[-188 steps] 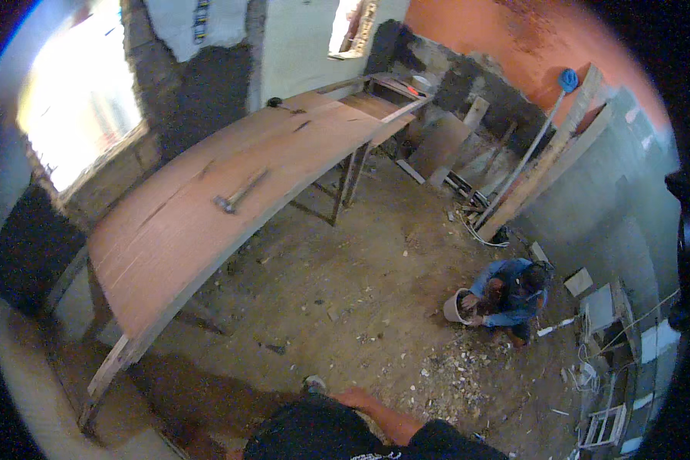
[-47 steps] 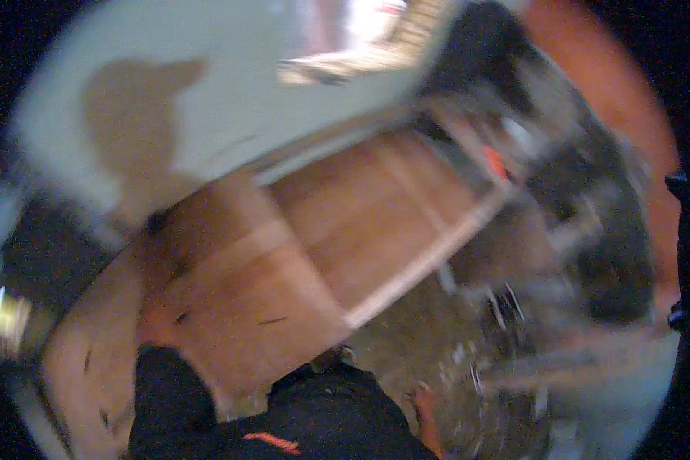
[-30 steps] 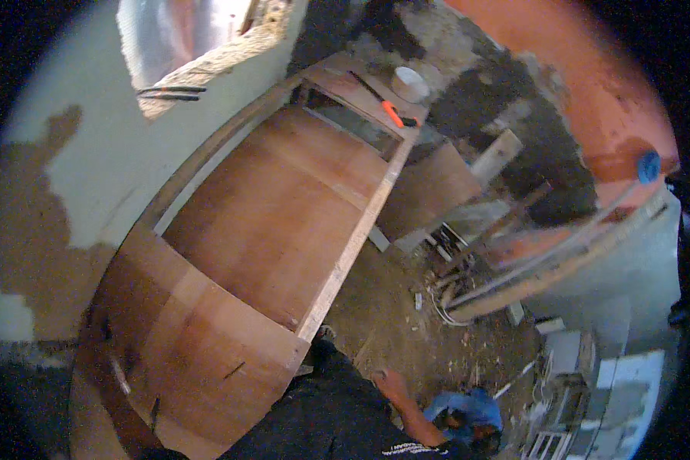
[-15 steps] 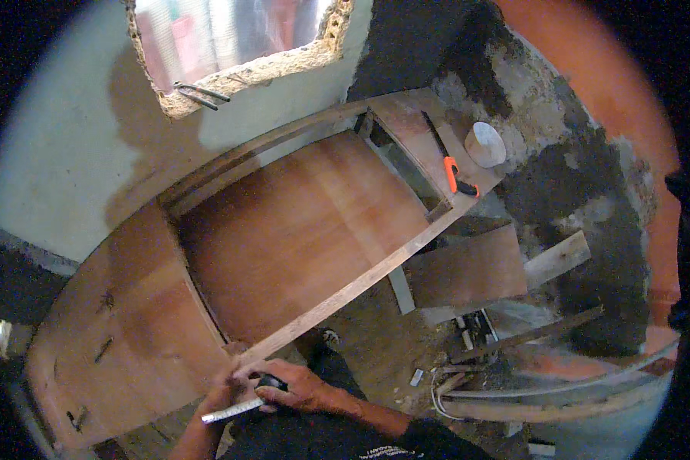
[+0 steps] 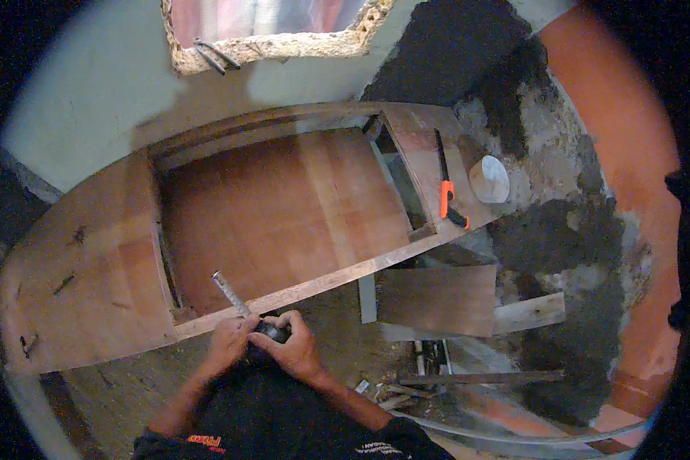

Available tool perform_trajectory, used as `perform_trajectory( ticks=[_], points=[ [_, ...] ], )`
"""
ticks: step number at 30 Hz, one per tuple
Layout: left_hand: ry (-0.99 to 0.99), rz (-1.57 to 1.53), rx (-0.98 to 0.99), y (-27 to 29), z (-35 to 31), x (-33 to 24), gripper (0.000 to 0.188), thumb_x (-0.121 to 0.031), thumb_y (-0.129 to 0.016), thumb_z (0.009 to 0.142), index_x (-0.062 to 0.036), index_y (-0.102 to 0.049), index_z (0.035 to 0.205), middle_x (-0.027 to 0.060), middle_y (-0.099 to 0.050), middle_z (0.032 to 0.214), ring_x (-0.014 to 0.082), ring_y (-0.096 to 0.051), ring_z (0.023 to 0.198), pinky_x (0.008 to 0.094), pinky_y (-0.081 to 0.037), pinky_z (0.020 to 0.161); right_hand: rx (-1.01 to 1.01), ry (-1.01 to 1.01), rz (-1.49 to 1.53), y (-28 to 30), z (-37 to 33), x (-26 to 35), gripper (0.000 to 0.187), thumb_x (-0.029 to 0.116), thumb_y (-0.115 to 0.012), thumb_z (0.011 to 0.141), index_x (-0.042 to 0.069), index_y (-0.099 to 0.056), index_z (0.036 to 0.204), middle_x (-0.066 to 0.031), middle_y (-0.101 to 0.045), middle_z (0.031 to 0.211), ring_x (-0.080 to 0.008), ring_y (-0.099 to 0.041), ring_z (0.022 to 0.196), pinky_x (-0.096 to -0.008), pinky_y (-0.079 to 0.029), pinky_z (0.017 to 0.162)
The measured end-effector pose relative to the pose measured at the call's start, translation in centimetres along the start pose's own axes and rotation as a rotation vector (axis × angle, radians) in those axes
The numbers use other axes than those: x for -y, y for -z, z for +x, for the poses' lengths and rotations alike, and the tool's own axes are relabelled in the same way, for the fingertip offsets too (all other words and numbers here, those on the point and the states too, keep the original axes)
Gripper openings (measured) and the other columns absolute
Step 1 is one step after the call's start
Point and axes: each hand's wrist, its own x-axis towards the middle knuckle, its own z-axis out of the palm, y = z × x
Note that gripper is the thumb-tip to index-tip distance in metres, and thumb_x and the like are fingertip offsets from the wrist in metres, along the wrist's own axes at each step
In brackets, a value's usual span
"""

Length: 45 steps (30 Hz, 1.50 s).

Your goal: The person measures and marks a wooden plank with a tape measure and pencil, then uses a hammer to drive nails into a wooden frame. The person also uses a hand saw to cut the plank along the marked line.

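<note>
tape measure (image 5: 274,330): in my hands, just beside the wooden rail (image 5: 337,278); likely light, hard-cased, best gripped round its case
blade (image 5: 231,294): probably springy
left hand (image 5: 226,345): my fingers pinch the blade near the case
right hand (image 5: 297,350): my fingers close round the case
change: blade swung from down-left to up-left, over the rail

There is room to reach down into the recess (image 5: 268,215); the rail (image 5: 345,272) and tape blade (image 5: 229,292) obstruct its near side, saw (image 5: 445,198) and tub (image 5: 480,182) the right end.
</note>
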Motion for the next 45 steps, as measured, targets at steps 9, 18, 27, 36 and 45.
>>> perform_trajectory(
  ticks=[9, 18, 27, 36, 45],
  points=[
    [-0.439, -0.302, -0.110, -1.0, 4.2, -2.5, 0.039, -0.026, -0.053, 0.103, 0.0011, -0.067, 0.077, 0.0153, -0.062, 0.065, 0.0258, -0.060, 0.057, 0.0390, -0.048, 0.058, 0.191, -0.006, -0.215, 4.4, 4.7, 3.9, 0.055, 0.033, -0.083, 0.077, 0.004, -0.062, 0.120, -0.0123, -0.070, 0.111, -0.0194, -0.066, 0.103, -0.0343, -0.051, 0.093],
    [0.013, -0.742, -0.335, 6.6, 9.7, 2.0, 0.052, -0.045, -0.049, 0.102, 0.0007, -0.064, 0.082, 0.0096, -0.065, 0.070, 0.0155, -0.064, 0.053, 0.0307, -0.051, 0.048, 0.379, -0.207, -0.719, 8.6, 7.3, 7.3, 0.063, 0.038, -0.081, 0.073, 0.011, -0.063, 0.126, -0.0173, -0.072, 0.108, -0.0316, -0.069, 0.101, -0.0413, -0.053, 0.092],
    [0.310, -0.975, -0.276, 2.3, 10.3, 4.8, 0.048, -0.047, -0.054, 0.100, -0.0015, -0.064, 0.090, 0.0063, -0.064, 0.077, 0.0115, -0.061, 0.055, 0.0266, -0.050, 0.048, 0.400, -0.076, -0.828, 15.7, 8.0, 3.6, 0.038, 0.019, -0.078, 0.074, 0.007, -0.072, 0.109, -0.0170, -0.071, 0.109, -0.0333, -0.068, 0.101, -0.0394, -0.053, 0.090],
    [0.002, -0.561, -0.750, -0.8, 9.9, 13.2, 0.044, -0.046, -0.058, 0.097, -0.0030, -0.068, 0.096, 0.0040, -0.067, 0.078, 0.0198, -0.065, 0.070, 0.0357, -0.053, 0.066, 0.200, -0.015, -1.008, 20.6, 8.7, 8.3, 0.035, 0.023, -0.079, 0.073, 0.008, -0.073, 0.104, -0.0175, -0.070, 0.104, -0.0366, -0.066, 0.097, -0.0429, -0.052, 0.088],
    [0.188, 0.264, -1.236, 9.1, 6.6, 22.3, 0.025, -0.027, -0.060, 0.093, -0.0057, -0.072, 0.094, 0.0140, -0.071, 0.096, 0.0333, -0.066, 0.093, 0.0432, -0.050, 0.088, -0.172, 0.056, -2.008, 25.8, 11.3, 21.8, 0.032, 0.022, -0.076, 0.070, 0.008, -0.072, 0.098, -0.0142, -0.065, 0.096, -0.0332, -0.063, 0.097, -0.0445, -0.053, 0.079]
  ],
)
